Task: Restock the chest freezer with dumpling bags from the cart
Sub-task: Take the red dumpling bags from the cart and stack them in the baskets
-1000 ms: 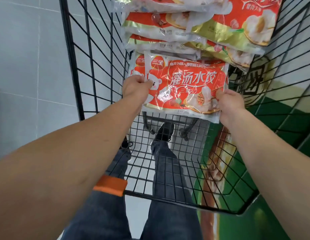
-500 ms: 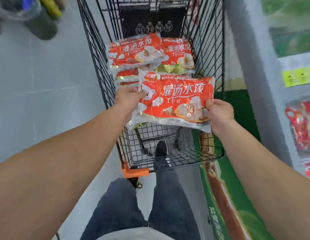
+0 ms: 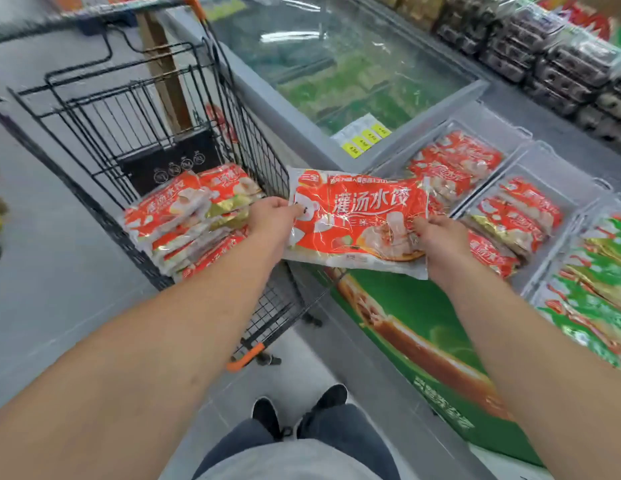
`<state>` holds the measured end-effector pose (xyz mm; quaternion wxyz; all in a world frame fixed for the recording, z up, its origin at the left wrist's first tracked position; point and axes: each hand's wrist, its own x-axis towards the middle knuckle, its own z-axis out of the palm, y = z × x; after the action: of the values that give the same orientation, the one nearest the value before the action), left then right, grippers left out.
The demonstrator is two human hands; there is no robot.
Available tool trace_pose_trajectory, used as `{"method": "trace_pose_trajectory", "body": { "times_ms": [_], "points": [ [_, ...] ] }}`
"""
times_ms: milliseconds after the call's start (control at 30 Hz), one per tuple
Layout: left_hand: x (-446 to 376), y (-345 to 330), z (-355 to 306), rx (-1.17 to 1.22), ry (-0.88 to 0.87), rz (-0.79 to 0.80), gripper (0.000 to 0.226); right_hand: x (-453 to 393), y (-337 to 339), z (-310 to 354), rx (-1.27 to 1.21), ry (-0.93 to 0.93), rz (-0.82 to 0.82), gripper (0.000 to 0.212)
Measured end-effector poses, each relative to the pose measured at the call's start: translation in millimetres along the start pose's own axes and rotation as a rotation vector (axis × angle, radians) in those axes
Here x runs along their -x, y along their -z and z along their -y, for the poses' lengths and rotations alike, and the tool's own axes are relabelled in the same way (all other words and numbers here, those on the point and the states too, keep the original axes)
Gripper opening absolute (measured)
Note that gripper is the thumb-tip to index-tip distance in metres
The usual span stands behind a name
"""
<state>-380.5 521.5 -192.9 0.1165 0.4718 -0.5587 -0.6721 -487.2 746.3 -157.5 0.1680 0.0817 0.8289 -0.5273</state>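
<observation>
Mid-restock: left hand (image 3: 272, 216) and right hand (image 3: 437, 233) pinch one dumpling bag (image 3: 357, 223) between cart (image 3: 184, 109) and chest freezer (image 3: 382, 157); cart stack (image 3: 188, 223) at 9 o'clock remains, red bags (image 3: 454, 168) already binned.

This is a food shop, a supermarket aisle. A black wire shopping cart (image 3: 156, 109) with orange corner caps stands on the grey tiled floor (image 3: 42, 306). Beside it runs a long chest freezer (image 3: 416, 327) with a green advertising picture on its front and a sliding glass lid (image 3: 337, 53). Small yellow price labels (image 3: 366, 138) are stuck on the freezer frame. Inside the freezer, clear bins (image 3: 562, 168) hold many identical red packets of frozen food (image 3: 451, 164). Behind the freezer there are shelves (image 3: 544, 46) with rows of packed goods in clear boxes.
</observation>
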Motion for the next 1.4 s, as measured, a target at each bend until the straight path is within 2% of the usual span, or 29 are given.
{"method": "trace_pose_trajectory", "body": {
  "times_ms": [400,667,900,1033,1200,1400],
  "points": [
    [80,-202,-25,-0.181,-0.105,0.276,0.022,-16,190,-50,-0.285,-0.063,-0.299,0.019],
    [104,-333,-26,-0.241,-0.190,0.295,0.027,-68,290,-89,-0.347,-0.090,-0.360,0.021],
    [106,-404,-32,-0.321,-0.194,0.304,0.023,-116,332,-96,-0.406,-0.165,-0.337,0.013],
    [84,-443,-31,-0.400,-0.250,0.313,0.026,-148,343,-104,-0.421,-0.194,-0.340,0.017],
    [47,-494,-27,-0.486,-0.236,0.362,0.024,-194,350,-109,-0.414,-0.254,-0.333,0.013],
    [-24,-531,-10,-0.808,-0.233,0.503,0.024,-254,325,-134,-0.407,-0.428,-0.343,0.009]
  ]
}}
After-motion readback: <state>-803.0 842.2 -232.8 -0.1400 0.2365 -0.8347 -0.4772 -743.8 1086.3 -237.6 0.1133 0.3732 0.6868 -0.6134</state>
